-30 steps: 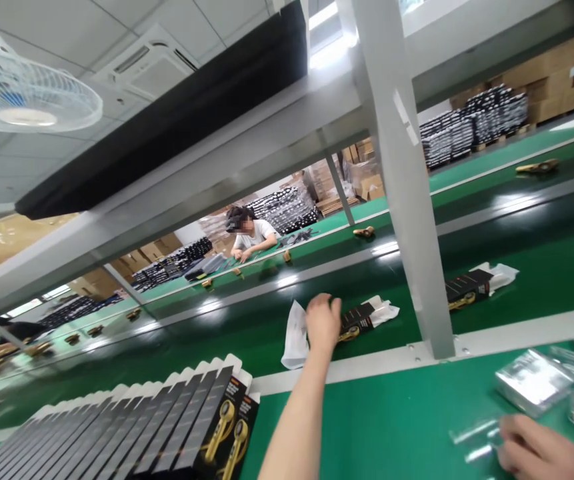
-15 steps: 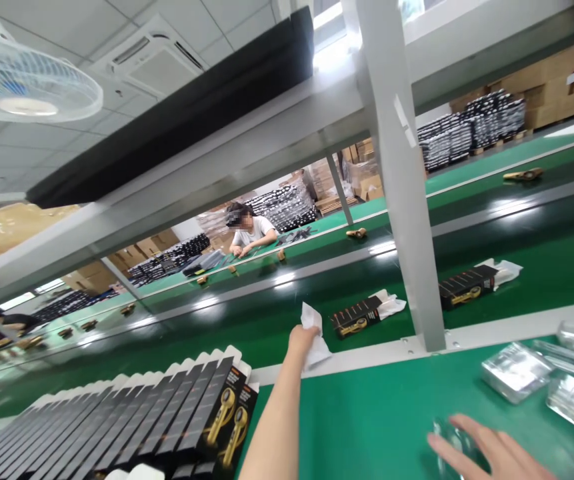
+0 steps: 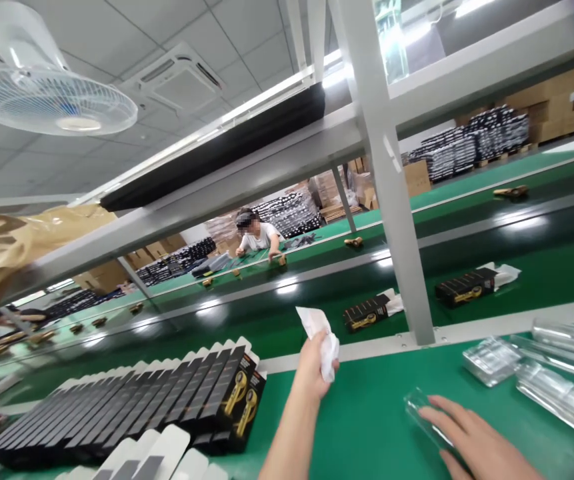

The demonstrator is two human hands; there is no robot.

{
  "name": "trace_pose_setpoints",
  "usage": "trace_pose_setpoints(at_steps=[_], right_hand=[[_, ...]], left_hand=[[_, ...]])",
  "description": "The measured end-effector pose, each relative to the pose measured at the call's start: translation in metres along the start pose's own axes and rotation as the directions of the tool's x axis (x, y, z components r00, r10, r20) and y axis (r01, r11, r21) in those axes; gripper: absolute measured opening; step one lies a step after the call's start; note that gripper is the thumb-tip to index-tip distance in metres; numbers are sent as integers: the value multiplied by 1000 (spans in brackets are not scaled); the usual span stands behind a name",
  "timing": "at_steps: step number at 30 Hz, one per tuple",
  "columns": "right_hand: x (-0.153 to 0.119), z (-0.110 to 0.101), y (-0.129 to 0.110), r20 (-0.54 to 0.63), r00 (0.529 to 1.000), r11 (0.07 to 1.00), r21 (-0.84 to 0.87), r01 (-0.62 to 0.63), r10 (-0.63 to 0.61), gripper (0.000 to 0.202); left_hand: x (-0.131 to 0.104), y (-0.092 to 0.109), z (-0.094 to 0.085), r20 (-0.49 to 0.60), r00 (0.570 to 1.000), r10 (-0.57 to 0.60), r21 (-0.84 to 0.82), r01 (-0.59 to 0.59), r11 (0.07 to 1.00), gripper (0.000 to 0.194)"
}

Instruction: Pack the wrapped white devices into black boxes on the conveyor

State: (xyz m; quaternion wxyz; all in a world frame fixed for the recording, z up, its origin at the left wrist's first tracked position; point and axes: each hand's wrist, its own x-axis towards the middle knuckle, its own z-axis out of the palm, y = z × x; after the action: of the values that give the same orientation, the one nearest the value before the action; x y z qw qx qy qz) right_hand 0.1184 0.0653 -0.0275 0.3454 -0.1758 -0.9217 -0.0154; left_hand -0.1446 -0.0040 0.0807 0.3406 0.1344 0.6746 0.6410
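Note:
My left hand (image 3: 315,365) is closed round a white wrapped item (image 3: 329,353), held above the near edge of the green work surface. On the right, my right hand (image 3: 461,427) has its fingers on a clear plastic tray (image 3: 425,412), thumb below and fingers over it. Several more clear plastic trays (image 3: 493,360) lie beyond that hand at the right. A long row of black boxes (image 3: 187,393) with gold pictures stands to the left of my left arm. White box flaps (image 3: 159,453) show at the bottom.
A grey post (image 3: 399,200) rises from the rail between me and the green conveyor (image 3: 277,313). Two black boxes, one of them left of the post (image 3: 367,312), lie on the belt with white wrap sticking out. A person (image 3: 259,237) works across the line.
My left hand has drawn back from over the belt with the white item. My right hand has closed on the clear tray. The view has shifted, and the person opposite has reached towards the belt.

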Motion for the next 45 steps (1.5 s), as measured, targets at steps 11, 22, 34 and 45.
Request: trace_pose_setpoints(at_steps=[11,22,34,45], right_hand=[[16,-32,-12,87,906,835,359,-417,415,41],[16,-40,-58,-86,988,955,277,-101,129,29],[18,-45,-58,-125,991,982,173,70,-49,36],[-9,-7,-35,388,894,661,614,-432,224,50]], left_hand=[[-109,-77,26,200,980,4,-538,106,836,31],[-121,-98,46,365,927,91,-210,-13,978,93],[-131,-89,42,356,933,51,-463,129,877,67],[-137,-101,49,431,900,67,-369,108,923,67]])
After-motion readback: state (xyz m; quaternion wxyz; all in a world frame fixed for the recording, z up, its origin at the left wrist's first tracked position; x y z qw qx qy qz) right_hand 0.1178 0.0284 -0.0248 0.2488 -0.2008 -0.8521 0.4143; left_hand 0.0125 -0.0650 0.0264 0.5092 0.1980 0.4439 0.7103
